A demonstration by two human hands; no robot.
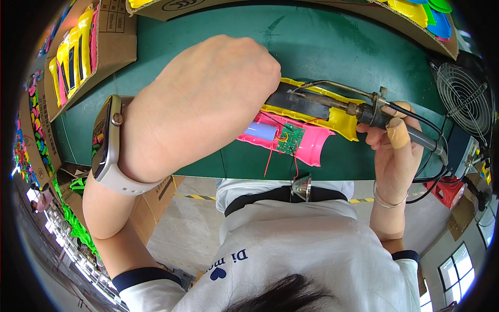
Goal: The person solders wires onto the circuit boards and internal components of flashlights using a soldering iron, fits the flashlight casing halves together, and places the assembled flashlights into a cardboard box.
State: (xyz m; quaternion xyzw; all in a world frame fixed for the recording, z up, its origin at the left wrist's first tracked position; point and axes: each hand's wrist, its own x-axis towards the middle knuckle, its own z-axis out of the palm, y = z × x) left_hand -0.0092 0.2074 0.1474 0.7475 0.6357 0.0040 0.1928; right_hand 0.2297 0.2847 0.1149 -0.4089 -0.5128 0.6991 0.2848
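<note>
My right hand [397, 140], with tape round a finger, is closed round the handle of a soldering iron [382, 118]; a thin bent metal tube is clamped alongside its tip. The tip lies over a yellow plastic shell half [344, 120] with a black panel [306, 104] in it. Beside it lies a pink shell half [312, 148] holding a blue battery cell [260, 131] and a green circuit board [291, 139] with red and black wires. A reflector cup [301, 188] hangs at the table edge. My left hand [223, 78] bends over the shells' left ends, its fingers hidden.
A cardboard box [117, 47] of yellow and pink shells stands left on the green table [176, 31]. More boxes line the far edge, one with coloured parts [416, 13]. At right are a wire-guarded fan [462, 96] and cables; a red object [446, 193] sits lower right.
</note>
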